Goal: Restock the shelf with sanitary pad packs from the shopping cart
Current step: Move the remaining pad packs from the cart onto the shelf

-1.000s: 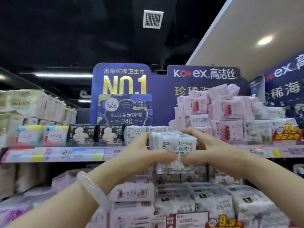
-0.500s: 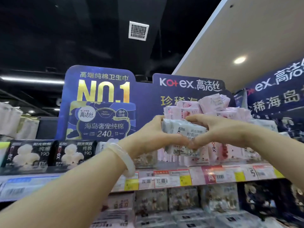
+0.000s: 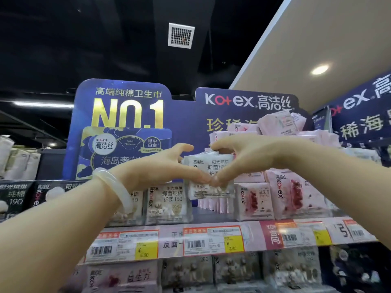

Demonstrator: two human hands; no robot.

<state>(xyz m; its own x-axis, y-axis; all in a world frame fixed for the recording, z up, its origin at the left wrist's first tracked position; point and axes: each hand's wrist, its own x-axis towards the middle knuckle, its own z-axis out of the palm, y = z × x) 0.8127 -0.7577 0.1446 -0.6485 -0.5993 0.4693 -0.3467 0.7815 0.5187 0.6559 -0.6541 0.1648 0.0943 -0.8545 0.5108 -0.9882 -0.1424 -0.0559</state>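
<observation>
both hands are on one white kotex liner pack [image 3: 208, 166] above the top shelf [image 3: 211, 237]: your right hand [image 3: 245, 157] pinches it, your left hand [image 3: 160, 168] cups its side, fingers fairly straight. looks light, squishy and slick, so i'd grip the short ends.

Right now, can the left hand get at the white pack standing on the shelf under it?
Probably yes. The left hand is only loosely on the held pack, and the standing white pack lies just below it, nothing between.
</observation>
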